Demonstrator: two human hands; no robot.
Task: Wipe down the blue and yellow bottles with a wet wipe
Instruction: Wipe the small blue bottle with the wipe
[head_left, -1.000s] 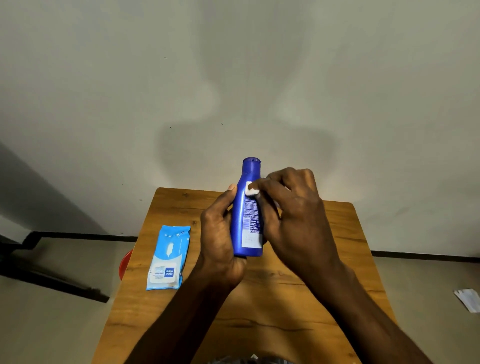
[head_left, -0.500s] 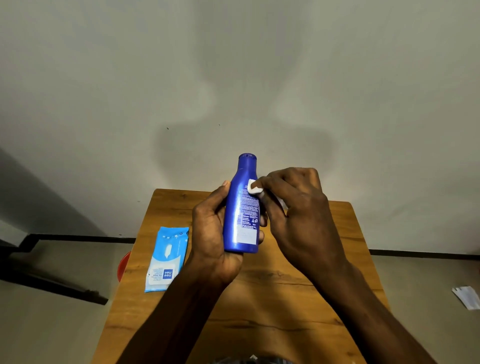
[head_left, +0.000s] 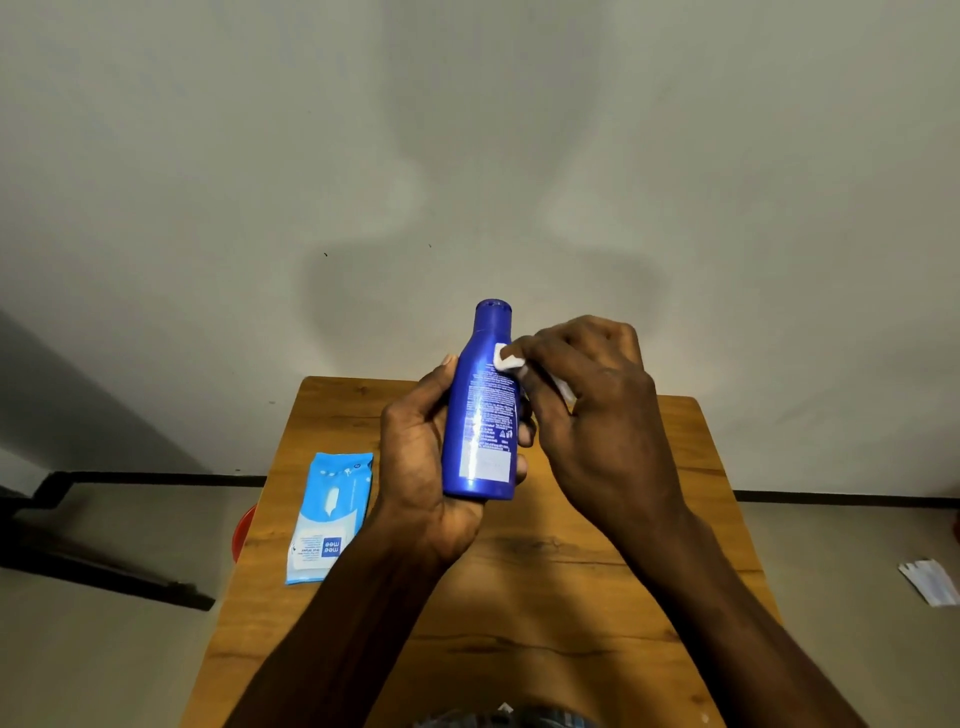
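Nearest us, both forearms reach out over the wooden bench (head_left: 519, 597). Left hand (head_left: 426, 457) grips the blue bottle (head_left: 483, 410) from its left side and underneath, thumb up along the bottle's left edge, fingertips curling round to the right side. Right hand (head_left: 597, 415) pinches a small white wet wipe (head_left: 506, 358) and presses it on the bottle's shoulder, just under the cap; more of the wipe trails back under the fingers.

Versus a second ago, we see the bottle has tilted a little, cap leaning further right, and it sits a touch higher against the wall. The wipe is at nearly the same spot on the shoulder. Left hand still holds on, the right one still pinches.

Bottle look: glossy deep blue, waisted neck, blue flip cap, held upright and slightly tilted above the far half of the bench, not touching it. Back label faces us: white small print, pale rectangle near the base, bright glare streak down the middle. Print too small to read.

To the left, a light blue wipes pack (head_left: 330, 514) lies flat on the bench by its left edge. Something red (head_left: 240, 535) pokes out below that edge; we cannot tell what. Right, on the floor, a white scrap (head_left: 932, 579). Beyond, the plain wall (head_left: 467, 156).
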